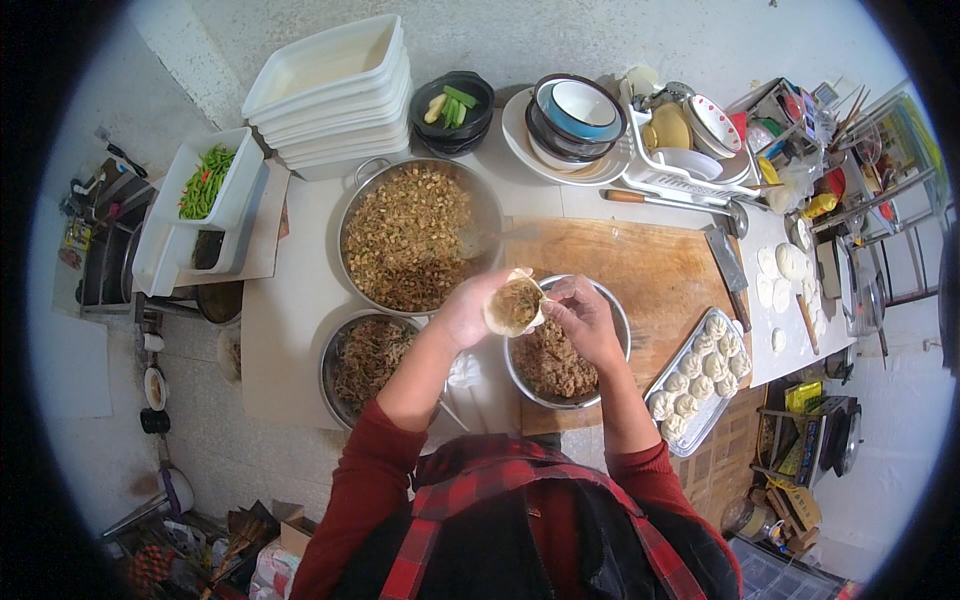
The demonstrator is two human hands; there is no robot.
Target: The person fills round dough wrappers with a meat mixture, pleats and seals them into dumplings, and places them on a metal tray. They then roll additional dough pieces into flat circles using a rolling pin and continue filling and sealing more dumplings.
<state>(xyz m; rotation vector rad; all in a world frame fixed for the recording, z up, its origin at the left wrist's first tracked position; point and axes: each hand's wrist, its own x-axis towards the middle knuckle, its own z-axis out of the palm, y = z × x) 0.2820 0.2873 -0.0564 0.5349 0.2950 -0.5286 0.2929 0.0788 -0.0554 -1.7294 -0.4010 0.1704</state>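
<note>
My left hand (pixel 474 309) cups a round dough wrapper (pixel 501 321) with brown filling (pixel 519 301) in its middle. With thumb and fingers, my right hand (pixel 582 311) pinches the wrapper's right edge. Both hands are above the far rim of a steel bowl of minced filling (pixel 556 366). To the left lies a second steel bowl of darker shredded filling (pixel 371 360), partly behind my left forearm. Beyond it is a wide steel pan of chopped filling (pixel 409 232), with a spatula (pixel 480 241) resting inside. Several pleated buns (pixel 703 386) sit in rows on a metal tray (pixel 694 444) at the right.
A wooden board (pixel 630 262) extends behind the bowl, with a cleaver (pixel 724 259) at its right edge. A ladle (pixel 675 201) lies behind the board. Dough rounds (pixel 780 289) and a rolling pin (pixel 808 324) are farther right. Stacked white tubs (pixel 330 90) and bowls (pixel 581 112) line the wall.
</note>
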